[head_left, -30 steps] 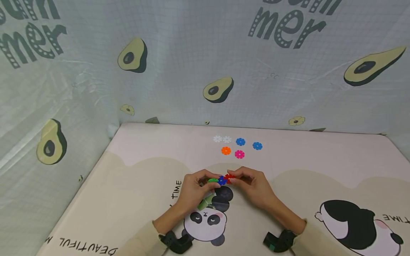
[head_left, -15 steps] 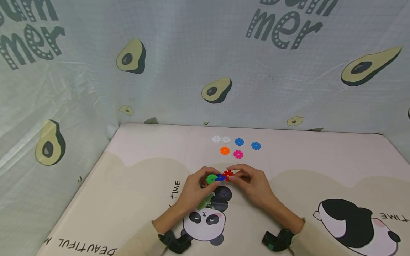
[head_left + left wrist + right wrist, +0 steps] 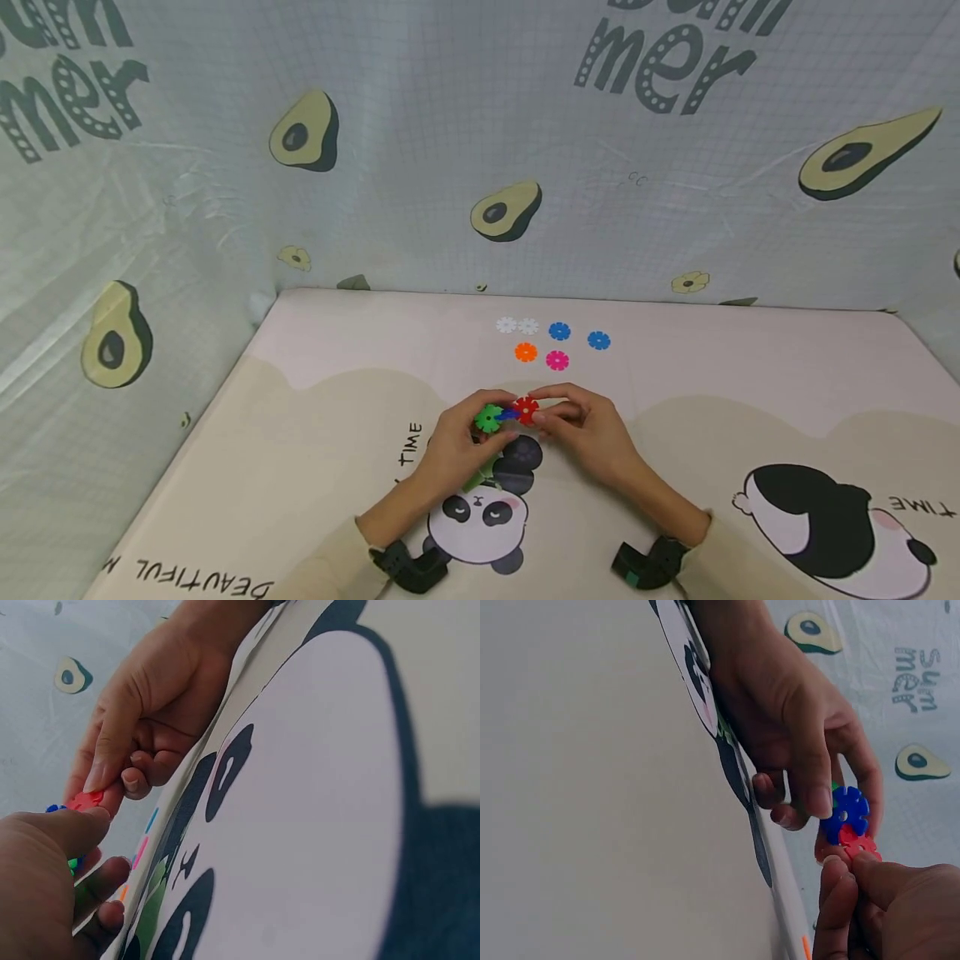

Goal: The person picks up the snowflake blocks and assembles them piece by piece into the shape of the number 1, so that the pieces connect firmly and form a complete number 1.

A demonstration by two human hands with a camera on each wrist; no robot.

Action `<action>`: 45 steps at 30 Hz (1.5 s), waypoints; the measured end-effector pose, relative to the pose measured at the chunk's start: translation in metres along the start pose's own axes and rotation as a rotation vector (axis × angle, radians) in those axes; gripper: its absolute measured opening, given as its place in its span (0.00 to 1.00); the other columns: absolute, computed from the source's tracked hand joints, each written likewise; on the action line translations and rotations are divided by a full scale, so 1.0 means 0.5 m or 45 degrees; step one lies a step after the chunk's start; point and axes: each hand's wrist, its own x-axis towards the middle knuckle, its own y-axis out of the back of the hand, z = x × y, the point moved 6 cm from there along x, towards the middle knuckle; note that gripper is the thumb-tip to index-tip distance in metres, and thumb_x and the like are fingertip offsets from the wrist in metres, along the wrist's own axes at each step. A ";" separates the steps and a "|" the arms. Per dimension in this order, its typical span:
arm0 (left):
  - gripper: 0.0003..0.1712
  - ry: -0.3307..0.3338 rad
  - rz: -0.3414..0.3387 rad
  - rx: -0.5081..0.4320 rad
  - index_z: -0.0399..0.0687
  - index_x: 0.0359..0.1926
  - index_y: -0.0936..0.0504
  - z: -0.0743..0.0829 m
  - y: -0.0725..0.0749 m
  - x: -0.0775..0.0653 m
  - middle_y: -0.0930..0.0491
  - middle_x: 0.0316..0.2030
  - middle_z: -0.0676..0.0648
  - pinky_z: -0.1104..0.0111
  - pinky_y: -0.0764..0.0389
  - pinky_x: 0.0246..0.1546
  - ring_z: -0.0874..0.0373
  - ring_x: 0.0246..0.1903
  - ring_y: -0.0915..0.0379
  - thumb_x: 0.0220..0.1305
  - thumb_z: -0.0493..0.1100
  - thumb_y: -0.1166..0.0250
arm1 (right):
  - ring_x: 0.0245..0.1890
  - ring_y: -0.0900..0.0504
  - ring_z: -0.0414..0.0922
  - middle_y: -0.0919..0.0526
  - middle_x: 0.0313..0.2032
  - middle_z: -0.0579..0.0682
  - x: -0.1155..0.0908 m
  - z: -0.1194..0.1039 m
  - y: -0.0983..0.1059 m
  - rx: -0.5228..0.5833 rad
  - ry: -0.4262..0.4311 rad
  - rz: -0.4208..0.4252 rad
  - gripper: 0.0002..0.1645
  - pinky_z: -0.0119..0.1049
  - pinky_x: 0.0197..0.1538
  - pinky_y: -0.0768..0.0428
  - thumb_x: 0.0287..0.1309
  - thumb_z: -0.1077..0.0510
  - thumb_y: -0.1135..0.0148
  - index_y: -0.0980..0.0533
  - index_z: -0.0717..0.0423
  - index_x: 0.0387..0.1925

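Pale sheeting (image 3: 405,142) printed with avocados rises behind and to the left; before it spreads the worktop (image 3: 322,483), its cover bearing a panda print (image 3: 487,533). Over its middle, above that print, two bare hands come together; the left hand (image 3: 459,437) has its fingers curled about the green and blue end of a small chain of flower-shaped discs, though just where each fingertip touches is partly hidden; the right hand (image 3: 596,423) pinches the other end between thumb and fingers. Held up between both hands, the chain looks to be thin plastic; I judge it light, stiff and rather smooth, unlikely to break, yet apt to twist or part at the joints if pulled askew; best held by the notched rims of its end discs, close to the joints. Its long axis runs from left to right across the person's front, rising slightly towards the right in the head view; the green disc (image 3: 489,419) lies at the left end and the red disc (image 3: 527,410) at the right, both turning their faces to the head camera; the blue disc (image 3: 507,414) between them shows nearly edge-on. Beyond the hands, flat and loose, lie two white discs (image 3: 506,326), two lighter blue discs (image 3: 598,340), an orange disc (image 3: 526,352) and a pink disc (image 3: 557,361).
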 end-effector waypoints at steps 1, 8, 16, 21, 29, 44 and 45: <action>0.25 -0.024 0.010 0.006 0.52 0.55 0.24 0.002 0.001 0.001 0.21 0.49 0.55 0.68 0.23 0.47 0.61 0.45 0.25 0.56 0.37 0.29 | 0.29 0.16 0.54 0.14 0.31 0.55 0.000 -0.001 -0.002 0.008 -0.010 -0.008 0.16 0.30 0.36 0.21 0.58 0.66 0.36 0.23 0.61 0.49; 0.24 -0.118 0.060 0.037 0.49 0.52 0.22 0.007 0.003 0.003 0.20 0.43 0.52 0.61 0.24 0.52 0.58 0.45 0.24 0.52 0.34 0.27 | 0.29 0.15 0.54 0.14 0.29 0.57 0.004 0.020 -0.009 0.071 -0.070 -0.051 0.15 0.30 0.36 0.19 0.59 0.65 0.36 0.23 0.62 0.48; 0.25 -0.153 0.066 0.011 0.42 0.49 0.20 0.009 0.000 0.004 0.19 0.43 0.46 0.59 0.22 0.48 0.51 0.43 0.24 0.48 0.34 0.25 | 0.29 0.15 0.50 0.14 0.29 0.52 0.010 0.068 -0.013 0.154 -0.115 -0.079 0.17 0.33 0.39 0.18 0.58 0.58 0.34 0.22 0.60 0.49; 0.24 -0.183 0.071 0.035 0.44 0.49 0.20 0.014 0.005 0.003 0.19 0.41 0.48 0.64 0.21 0.45 0.54 0.41 0.24 0.48 0.35 0.25 | 0.28 0.15 0.51 0.14 0.28 0.52 0.010 0.066 -0.017 0.176 -0.087 -0.096 0.18 0.33 0.38 0.18 0.58 0.57 0.34 0.23 0.60 0.49; 0.22 -0.101 0.068 -0.006 0.49 0.49 0.18 0.009 0.007 0.002 0.19 0.40 0.55 0.67 0.22 0.46 0.61 0.42 0.24 0.51 0.38 0.26 | 0.28 0.16 0.51 0.15 0.29 0.53 0.012 0.063 -0.019 0.172 -0.101 -0.138 0.17 0.34 0.37 0.18 0.60 0.59 0.36 0.23 0.60 0.50; 0.22 -0.070 0.046 -0.078 0.50 0.47 0.20 0.004 0.001 0.000 0.20 0.39 0.55 0.71 0.22 0.36 0.60 0.35 0.27 0.50 0.39 0.25 | 0.31 0.15 0.50 0.15 0.32 0.60 0.014 0.070 -0.021 0.339 -0.203 -0.190 0.16 0.34 0.40 0.18 0.60 0.60 0.36 0.24 0.68 0.44; 0.22 -0.080 0.048 -0.078 0.50 0.47 0.20 0.004 0.001 0.000 0.20 0.39 0.55 0.70 0.22 0.36 0.60 0.35 0.27 0.50 0.39 0.25 | 0.31 0.15 0.50 0.15 0.33 0.60 0.014 0.071 -0.022 0.346 -0.209 -0.193 0.16 0.34 0.40 0.18 0.60 0.60 0.36 0.24 0.68 0.44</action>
